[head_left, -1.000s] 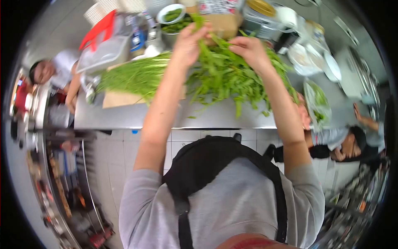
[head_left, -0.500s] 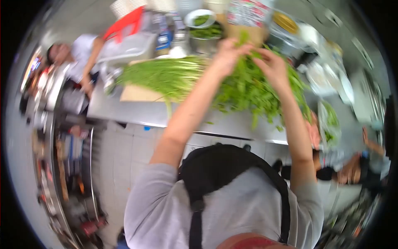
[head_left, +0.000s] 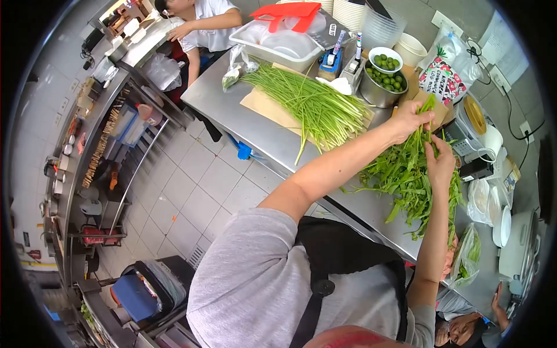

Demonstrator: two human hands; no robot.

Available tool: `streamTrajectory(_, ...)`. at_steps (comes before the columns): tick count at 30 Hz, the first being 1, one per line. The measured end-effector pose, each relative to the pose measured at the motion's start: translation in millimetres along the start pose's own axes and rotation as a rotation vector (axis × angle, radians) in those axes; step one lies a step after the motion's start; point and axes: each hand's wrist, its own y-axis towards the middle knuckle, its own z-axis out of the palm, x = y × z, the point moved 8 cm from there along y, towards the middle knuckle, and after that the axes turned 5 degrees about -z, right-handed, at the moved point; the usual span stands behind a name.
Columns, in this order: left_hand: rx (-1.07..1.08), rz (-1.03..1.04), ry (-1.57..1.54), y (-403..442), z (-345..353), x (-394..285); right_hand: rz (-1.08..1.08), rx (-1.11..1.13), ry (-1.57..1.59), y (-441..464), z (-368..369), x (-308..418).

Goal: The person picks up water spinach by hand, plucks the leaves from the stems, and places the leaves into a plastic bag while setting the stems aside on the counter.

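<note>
A loose heap of leafy greens (head_left: pixel 400 184), with long narrow leaves like water spinach, lies on the steel table's right part. My left hand (head_left: pixel 413 120) is closed around green stems at the heap's far end, a leafy tip poking up past its fingers. Just below and to the right, my right hand (head_left: pixel 440 161) has its thumb and fingers bent in on stems of the same greens. Left of the heap, long thin green stalks (head_left: pixel 313 107) rest on a brown board (head_left: pixel 260 105), touched by neither hand.
Behind the stalks stand a white tub (head_left: pixel 278 46), tape dispensers (head_left: pixel 332 62) and a metal pot (head_left: pixel 380 93) with a bowl of small green fruits (head_left: pixel 386 60). A bag of greens (head_left: pixel 466 255) is at right. One person (head_left: pixel 203 26) is at upper left, another (head_left: pixel 464 325) at lower right.
The view has swung round and sharpened, so the table now slants down to the right. Both hands stay close together at the greens, the right one now lower than the left.
</note>
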Motion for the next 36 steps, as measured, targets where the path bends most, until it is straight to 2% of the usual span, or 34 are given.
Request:
streamTrajectory(5, -0.068, 0.009, -0.082, -1, -1, 1, -0.034, -0.015, -0.06, -1, -6, 6)
streamTrajectory(9, -0.029, -0.057, -0.144, 0, 5, 16, 0.043, 0.029, -0.121, -5, -12, -1)
streamTrajectory(11, 0.029, 0.004, -0.057, 4, 12, 19, 0.188, 0.103, -0.224, -5, -10, -31)
streamTrajectory(13, -0.159, 0.04, 0.034, 7, 5, 28, 0.204, -0.015, -0.31, -8, -24, -43)
streamTrajectory(14, -0.2, 0.052, -0.091, 2, 1, 22, 0.302, -0.015, -0.323, -10, -34, -55)
streamTrajectory(15, -0.09, 0.173, -0.083, 8, -10, 14, 0.364, -0.057, -0.367, -16, -44, -80)
streamTrajectory(17, -0.14, 0.141, -0.049, -2, -22, -6, 0.443, -0.034, -0.311, -30, -66, -102)
streamTrajectory(19, -0.099, 0.049, -0.049, -4, -42, -15, 0.387, -0.089, -0.2, -48, -82, -107)
streamTrajectory(21, -0.054, 0.009, -0.139, -1, -64, -18, 0.344, 0.086, -0.321, -67, -82, -122)
streamTrajectory(22, -0.007, -0.031, -0.166, 2, -75, -18, 0.375, 0.083, -0.347, -75, -89, -127)
streamTrajectory(24, 0.049, -0.082, -0.198, 0, -80, -14, 0.423, 0.343, -0.639, -85, -80, -130)
streamTrajectory(26, -0.058, -0.107, -0.144, -4, -84, -13, 0.402, 0.347, -0.548, -77, -72, -126)
streamTrajectory(28, -0.025, -0.143, -0.141, -7, -72, -7, 0.364, 0.349, -0.444, -66, -53, -121)
streamTrajectory(30, -0.002, -0.179, -0.115, -9, -56, 0, 0.11, 0.184, -0.226, -51, -30, -99)
streamTrajectory(34, 0.073, -0.246, -0.112, -8, -35, 27, 0.157, 0.132, -0.244, -24, 14, -107)
streamTrajectory(36, 0.113, -0.262, -0.124, -10, -23, 35, 0.205, 0.198, -0.451, -14, 31, -108)
